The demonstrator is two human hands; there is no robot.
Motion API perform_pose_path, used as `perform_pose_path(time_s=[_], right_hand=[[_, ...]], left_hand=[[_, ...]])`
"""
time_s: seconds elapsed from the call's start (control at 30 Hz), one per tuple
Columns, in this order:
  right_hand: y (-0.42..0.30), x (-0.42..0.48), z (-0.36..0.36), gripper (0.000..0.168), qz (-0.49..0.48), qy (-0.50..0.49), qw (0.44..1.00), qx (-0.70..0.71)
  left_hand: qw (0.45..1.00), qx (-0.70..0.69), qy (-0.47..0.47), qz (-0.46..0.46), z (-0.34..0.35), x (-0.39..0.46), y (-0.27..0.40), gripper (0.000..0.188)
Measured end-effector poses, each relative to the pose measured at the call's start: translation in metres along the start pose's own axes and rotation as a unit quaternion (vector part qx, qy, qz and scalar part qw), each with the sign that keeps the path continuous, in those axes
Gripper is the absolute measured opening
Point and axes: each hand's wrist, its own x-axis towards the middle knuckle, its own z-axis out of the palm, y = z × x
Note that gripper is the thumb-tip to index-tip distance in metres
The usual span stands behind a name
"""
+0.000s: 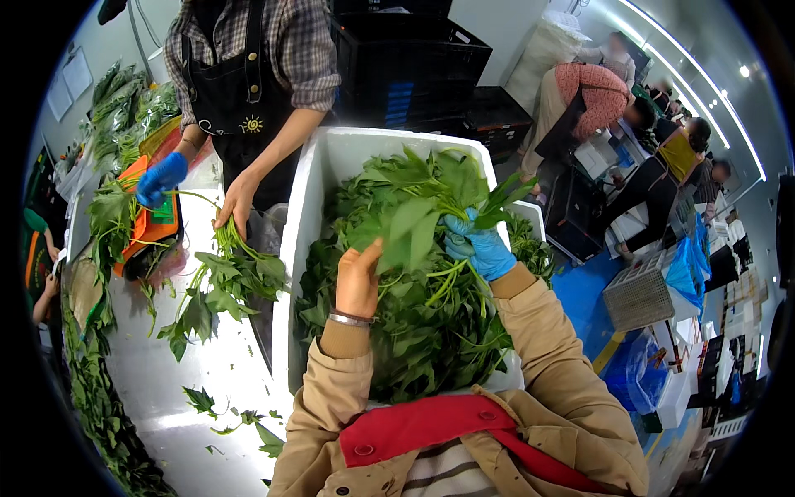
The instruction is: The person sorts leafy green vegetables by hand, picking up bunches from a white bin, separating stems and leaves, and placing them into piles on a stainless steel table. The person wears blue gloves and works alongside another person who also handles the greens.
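Note:
My right hand (pixel 478 245), in a blue glove, grips a bunch of leafy green stems (pixel 456 186), its leaves fanning up and to the left. My bare left hand (pixel 358 279) is curled, with the thumb at the edge of a broad leaf (pixel 410 233) of that bunch; whether it pinches the leaf is unclear. Both hands are over a white foam box (pixel 289 261) filled with loose leafy greens (pixel 428 348). Cut stem ends stick out below my right hand.
Across from me, a co-worker's bare hand (pixel 236 202) holds greens over a metal table (pixel 180 373); their gloved hand (pixel 161 179) is by an orange scale (pixel 140 217). Greens line the table's left edge. Black crates (pixel 410 68) stand behind the box, and another foam box (pixel 531 217) adjoins it.

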Motion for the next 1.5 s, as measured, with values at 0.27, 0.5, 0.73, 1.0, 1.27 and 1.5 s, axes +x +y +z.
perform_pose_path(time_s=[0.27,0.5,0.73,1.0,1.27,1.5], right_hand=[[0.018,0.018,-0.007,0.035,0.003,0.073,0.978,0.195],[0.007,0.031,-0.08,0.037,-0.081,0.23,0.935,0.257],[-0.031,0.012,-0.081,0.036,-0.123,0.27,0.955,-0.015],[-0.051,-0.022,-0.069,0.033,-0.104,0.204,0.973,0.003],[-0.042,-0.035,-0.064,0.04,-0.09,0.148,0.982,0.077],[-0.042,-0.025,-0.041,0.036,-0.003,0.194,0.977,-0.09]], left_hand=[[0.989,-0.087,-0.116,0.042,0.024,-0.013,0.004,0.026],[0.974,-0.131,-0.124,0.137,0.012,-0.011,0.007,0.021],[0.969,-0.004,-0.221,0.109,0.039,-0.032,-0.001,0.029],[0.839,0.325,-0.187,0.395,0.056,-0.035,-0.005,0.017],[0.728,0.639,-0.083,0.237,0.04,-0.003,-0.033,0.052],[0.838,0.494,-0.177,0.15,0.038,-0.023,-0.058,0.027]])
